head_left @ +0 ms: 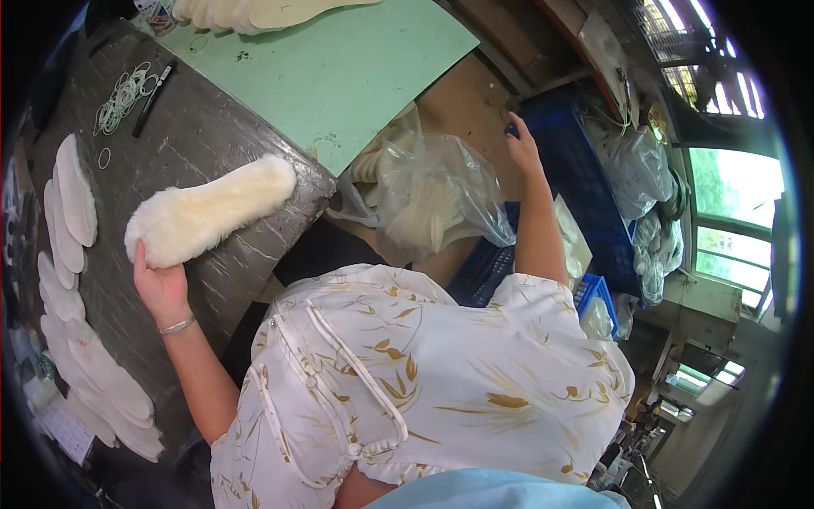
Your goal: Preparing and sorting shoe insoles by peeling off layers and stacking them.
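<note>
The left hand (164,289) pinches one end of the fluffy insole (212,208), left of centre; the right hand (525,149), upper right, grips a small dark object (511,131). Held only there, the insole could slip.

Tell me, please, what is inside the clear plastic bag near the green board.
Pale, fluffy-looking pieces show through the clear plastic bag; whatever lies beneath them is covered and cannot be seen.

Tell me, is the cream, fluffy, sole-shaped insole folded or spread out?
Spread out: the cream, fluffy, sole-shaped insole shows its full outline, no fold visible, one end at the left hand.
</note>
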Tool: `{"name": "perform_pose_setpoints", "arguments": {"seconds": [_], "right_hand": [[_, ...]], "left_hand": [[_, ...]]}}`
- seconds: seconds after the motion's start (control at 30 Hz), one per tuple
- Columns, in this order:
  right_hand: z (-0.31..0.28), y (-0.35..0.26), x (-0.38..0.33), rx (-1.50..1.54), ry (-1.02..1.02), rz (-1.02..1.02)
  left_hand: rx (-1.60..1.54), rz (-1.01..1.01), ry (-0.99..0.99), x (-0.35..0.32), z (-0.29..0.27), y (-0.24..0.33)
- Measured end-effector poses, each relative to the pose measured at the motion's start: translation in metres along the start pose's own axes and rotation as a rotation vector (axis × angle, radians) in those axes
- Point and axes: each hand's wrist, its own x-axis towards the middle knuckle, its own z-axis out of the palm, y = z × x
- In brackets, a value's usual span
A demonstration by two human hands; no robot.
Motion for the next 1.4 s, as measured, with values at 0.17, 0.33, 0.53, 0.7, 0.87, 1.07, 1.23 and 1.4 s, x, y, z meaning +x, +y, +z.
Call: {"name": "perform_pose_setpoints", "arguments": {"seconds": [0.17, 0.33, 0.53, 0.7, 0.87, 1.07, 1.23, 1.4], "right_hand": [[0.026, -0.046, 0.03, 0.146, -0.101, 0.281], [0.077, -0.181, -0.024, 0.296, -0.095, -0.227], [0.137, -0.337, -0.144, 0.14, -0.58, -1.16], [0.19, -0.359, -0.15, 0.034, -0.647, -1.223], [0.152, -0.408, -0.086, 0.176, -1.168, -0.994], [0.139, -0.397, -0.079, 0.135, -1.105, -1.055], [0.156, -0.346, -0.059, -0.028, -1.027, -0.87], [0.154, -0.322, -0.061, 0.282, -1.103, -0.565]], "left_hand": [[-0.011, 0.037, 0.07, -0.026, 0.0, 0.001], [-0.111, 0.005, 0.059, -0.033, 0.032, -0.017], [-0.142, 0.043, 0.15, -0.046, 0.047, -0.031], [-0.017, -0.024, 0.03, -0.06, 0.053, -0.012], [1.095, 0.745, -0.266, -0.051, 0.039, 0.025], [1.013, 0.446, -0.293, -0.042, 0.023, 0.033], [0.989, 0.384, -0.162, -0.038, -0.015, 0.012], [0.956, 0.387, -0.181, -0.037, -0.028, 0.005]]}}
